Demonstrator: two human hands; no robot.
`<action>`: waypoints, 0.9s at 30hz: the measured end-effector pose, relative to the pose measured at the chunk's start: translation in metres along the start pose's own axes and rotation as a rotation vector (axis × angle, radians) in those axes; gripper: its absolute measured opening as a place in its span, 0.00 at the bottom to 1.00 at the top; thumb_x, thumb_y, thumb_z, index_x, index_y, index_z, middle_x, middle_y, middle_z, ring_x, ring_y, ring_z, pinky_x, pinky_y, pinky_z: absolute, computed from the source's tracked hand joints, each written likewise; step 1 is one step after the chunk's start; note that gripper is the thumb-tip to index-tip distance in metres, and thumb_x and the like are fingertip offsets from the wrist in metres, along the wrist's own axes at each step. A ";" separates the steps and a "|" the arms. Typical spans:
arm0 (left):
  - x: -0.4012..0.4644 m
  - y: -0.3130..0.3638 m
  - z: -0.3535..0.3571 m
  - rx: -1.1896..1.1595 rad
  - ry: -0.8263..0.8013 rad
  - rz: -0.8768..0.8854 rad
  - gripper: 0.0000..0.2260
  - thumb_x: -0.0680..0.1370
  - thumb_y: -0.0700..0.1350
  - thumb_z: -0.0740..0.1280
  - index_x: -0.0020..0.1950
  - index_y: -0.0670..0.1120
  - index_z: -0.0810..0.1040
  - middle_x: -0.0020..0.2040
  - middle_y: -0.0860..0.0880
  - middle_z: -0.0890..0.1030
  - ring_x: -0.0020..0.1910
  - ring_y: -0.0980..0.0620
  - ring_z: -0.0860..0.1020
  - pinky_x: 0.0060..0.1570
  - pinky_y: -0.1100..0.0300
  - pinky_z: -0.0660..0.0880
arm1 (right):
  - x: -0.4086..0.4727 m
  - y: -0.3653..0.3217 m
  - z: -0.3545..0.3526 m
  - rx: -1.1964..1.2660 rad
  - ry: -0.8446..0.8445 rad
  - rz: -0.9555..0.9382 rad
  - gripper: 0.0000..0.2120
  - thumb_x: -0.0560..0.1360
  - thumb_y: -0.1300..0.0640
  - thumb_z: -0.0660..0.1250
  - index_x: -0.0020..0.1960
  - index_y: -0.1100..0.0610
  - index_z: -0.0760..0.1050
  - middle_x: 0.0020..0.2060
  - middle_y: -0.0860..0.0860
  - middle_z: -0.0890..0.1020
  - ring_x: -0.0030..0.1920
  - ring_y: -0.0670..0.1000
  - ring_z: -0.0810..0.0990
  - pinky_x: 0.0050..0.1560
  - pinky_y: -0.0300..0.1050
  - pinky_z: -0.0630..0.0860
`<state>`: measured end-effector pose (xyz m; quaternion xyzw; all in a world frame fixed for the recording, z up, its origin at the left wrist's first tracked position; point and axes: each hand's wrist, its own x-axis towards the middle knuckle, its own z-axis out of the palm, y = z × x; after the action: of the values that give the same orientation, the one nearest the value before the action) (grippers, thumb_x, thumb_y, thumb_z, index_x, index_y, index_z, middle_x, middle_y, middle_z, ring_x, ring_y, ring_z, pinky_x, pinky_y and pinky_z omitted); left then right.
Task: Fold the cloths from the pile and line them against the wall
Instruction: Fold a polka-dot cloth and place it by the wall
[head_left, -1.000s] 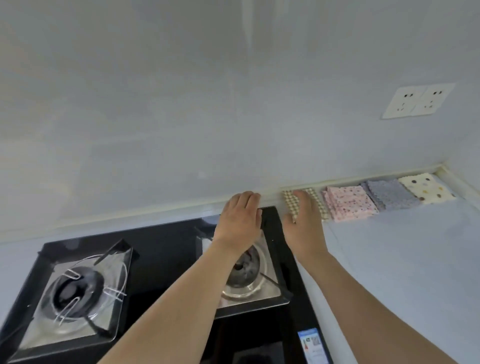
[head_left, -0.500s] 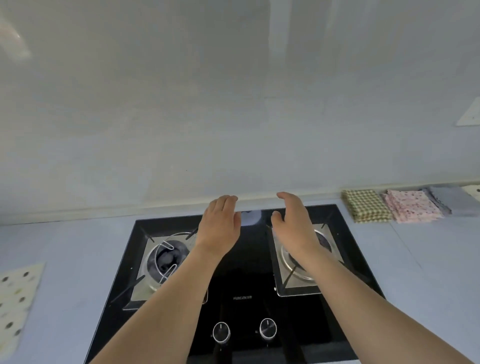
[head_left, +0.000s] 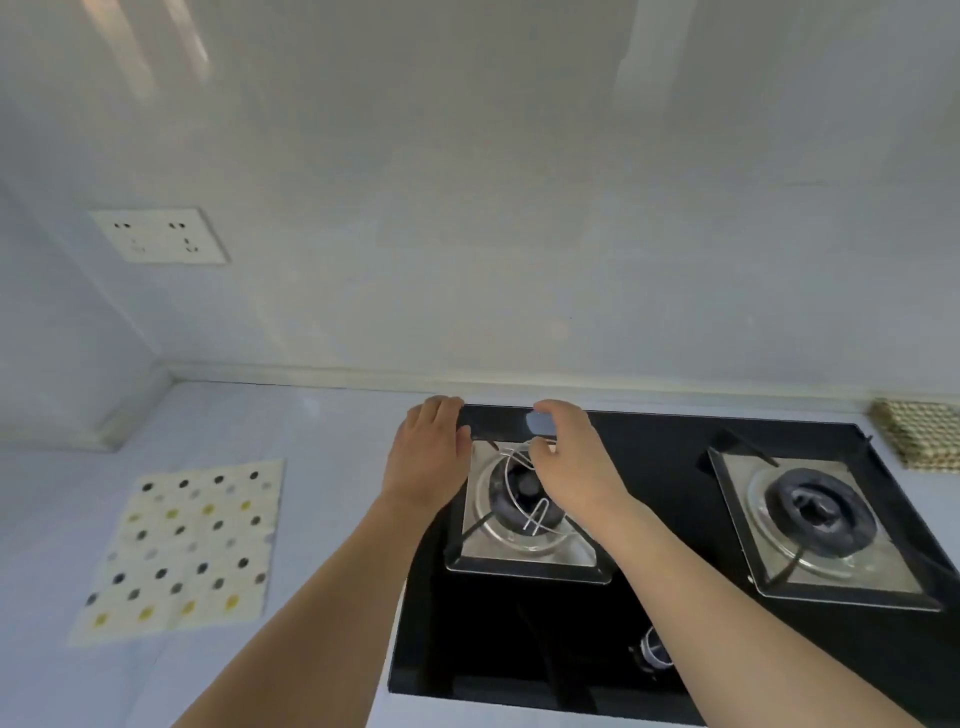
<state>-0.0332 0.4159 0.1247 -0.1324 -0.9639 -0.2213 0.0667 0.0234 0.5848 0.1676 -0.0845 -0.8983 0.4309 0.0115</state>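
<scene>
A cream cloth with grey and yellow dots (head_left: 184, 548) lies spread flat on the counter at the left. A folded green-checked cloth (head_left: 917, 434) lies against the wall at the far right edge. My left hand (head_left: 428, 457) hovers over the hob's left edge, fingers relaxed and holding nothing. My right hand (head_left: 569, 462) hovers over the left burner with fingers loosely curled, also holding nothing. Both hands are well apart from either cloth.
A black glass hob (head_left: 670, 613) with two burners (head_left: 818, 512) fills the middle and right of the counter; a knob (head_left: 655, 652) shows near its front. A wall socket (head_left: 161, 236) sits at upper left. The counter ends in a corner (head_left: 156, 384) at the left.
My right hand let go of the checked cloth by the wall. The view and both hands have swung left across the hob, bringing the spread dotted cloth into sight.
</scene>
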 end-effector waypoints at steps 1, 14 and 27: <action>-0.005 -0.011 -0.005 0.010 0.012 -0.023 0.17 0.82 0.47 0.57 0.70 0.46 0.69 0.69 0.48 0.71 0.68 0.48 0.68 0.68 0.55 0.64 | 0.003 -0.004 0.008 -0.005 -0.019 -0.010 0.19 0.79 0.60 0.60 0.70 0.50 0.66 0.69 0.47 0.68 0.66 0.48 0.71 0.63 0.40 0.68; -0.073 -0.229 -0.063 -0.060 -0.209 -0.309 0.13 0.79 0.42 0.57 0.62 0.49 0.73 0.59 0.53 0.74 0.52 0.51 0.76 0.50 0.56 0.74 | -0.003 -0.094 0.211 -0.069 -0.185 -0.151 0.20 0.78 0.60 0.59 0.70 0.54 0.67 0.69 0.49 0.68 0.68 0.49 0.68 0.68 0.44 0.65; -0.142 -0.411 -0.001 0.000 0.176 -0.276 0.08 0.78 0.40 0.60 0.50 0.48 0.78 0.46 0.54 0.77 0.46 0.51 0.74 0.45 0.60 0.66 | -0.019 -0.059 0.421 -0.165 -0.255 -0.350 0.19 0.78 0.58 0.59 0.69 0.54 0.67 0.68 0.47 0.70 0.67 0.50 0.67 0.68 0.41 0.62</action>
<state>-0.0144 0.0267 -0.0690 0.0213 -0.9634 -0.2389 0.1198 -0.0055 0.2201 -0.0505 0.1270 -0.9257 0.3546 -0.0346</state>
